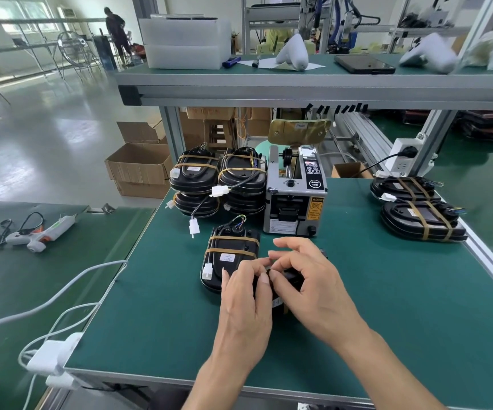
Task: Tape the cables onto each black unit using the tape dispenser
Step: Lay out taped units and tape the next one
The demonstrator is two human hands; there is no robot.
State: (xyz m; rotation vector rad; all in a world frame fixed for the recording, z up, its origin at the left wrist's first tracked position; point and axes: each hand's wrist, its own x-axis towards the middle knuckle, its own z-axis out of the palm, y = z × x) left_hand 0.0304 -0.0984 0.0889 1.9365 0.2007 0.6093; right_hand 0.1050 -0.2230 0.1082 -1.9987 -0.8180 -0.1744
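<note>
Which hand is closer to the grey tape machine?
The right hand. Its raised fingers sit just in front of the tape dispenser. The left hand is lower and further to the left, nearer the person.

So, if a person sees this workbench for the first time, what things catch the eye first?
First, the left hand and right hand, meeting over a black unit near the middle of the green table. Just behind them stands the grey tape dispenser, with a taped unit lying in front of it, to its left. Stacks of taped black units sit left of the dispenser, and two more lie at the right edge.
</note>
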